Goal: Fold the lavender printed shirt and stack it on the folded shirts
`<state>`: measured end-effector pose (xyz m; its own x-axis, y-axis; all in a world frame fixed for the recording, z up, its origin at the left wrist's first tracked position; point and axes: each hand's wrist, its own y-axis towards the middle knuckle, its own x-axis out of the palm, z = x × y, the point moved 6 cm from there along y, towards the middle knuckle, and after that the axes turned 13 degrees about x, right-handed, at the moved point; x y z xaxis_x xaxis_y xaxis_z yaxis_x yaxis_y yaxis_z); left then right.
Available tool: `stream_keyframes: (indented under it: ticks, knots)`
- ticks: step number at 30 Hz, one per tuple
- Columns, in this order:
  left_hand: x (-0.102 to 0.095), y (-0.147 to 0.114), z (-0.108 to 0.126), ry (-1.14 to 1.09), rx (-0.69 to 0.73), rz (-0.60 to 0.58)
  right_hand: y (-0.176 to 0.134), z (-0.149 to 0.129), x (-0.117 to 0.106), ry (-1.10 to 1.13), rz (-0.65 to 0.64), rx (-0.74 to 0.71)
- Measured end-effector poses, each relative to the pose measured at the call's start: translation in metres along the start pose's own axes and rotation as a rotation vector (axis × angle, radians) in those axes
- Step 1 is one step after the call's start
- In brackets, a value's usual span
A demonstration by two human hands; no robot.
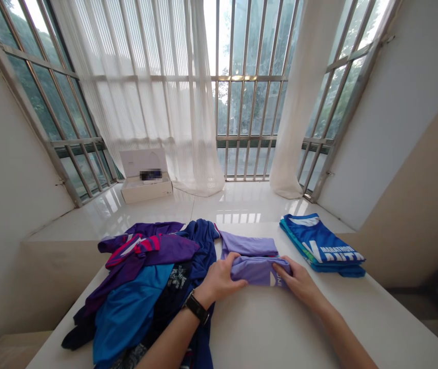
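A lavender shirt (255, 270) lies partly folded on the white table, its near part doubled over and white print showing at the right. My left hand (222, 277), with a black watch (196, 307) on the wrist, grips the fold's left end between thumb and fingers. At the right end, my right hand (295, 279) pinches the same fold. The far part of the shirt lies flat just beyond. Left of my left hand is a loose heap of clothes (134, 302) in purple, blue, black and navy.
A neat stack of folded blue shirts (322, 246) sits at the table's right (319, 338). Behind the table, an open white box (146, 190) stands on the glossy window ledge (238, 205). Sheer curtains (153, 92) hang before barred windows.
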<state>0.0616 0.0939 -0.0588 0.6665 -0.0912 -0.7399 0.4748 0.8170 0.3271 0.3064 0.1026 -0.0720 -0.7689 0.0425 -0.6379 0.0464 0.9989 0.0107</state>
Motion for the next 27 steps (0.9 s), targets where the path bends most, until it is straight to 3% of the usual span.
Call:
stream_keyframes:
  ticks: [5, 15, 18, 23, 27]
  knots:
    - [-0.001, 0.004, -0.013, -0.119, -0.053, 0.123, 0.003, 0.008, -0.002, 0.003, 0.039, 0.054]
    - [-0.003, 0.003, -0.016, -0.044, -0.115, 0.13, 0.008, 0.019, -0.003, -0.132, 0.166, 0.12]
    - [-0.007, 0.001, -0.016, 0.0, -0.142, 0.124, 0.009, 0.021, -0.003, -0.143, 0.14, 0.124]
    - [-0.008, 0.002, -0.019, -0.027, -0.105, 0.108, 0.009, 0.019, -0.001, -0.052, -0.042, 0.071]
    - [-0.008, 0.002, -0.023, -0.026, -0.099, 0.11, 0.01, 0.02, -0.007, -0.106, 0.056, 0.065]
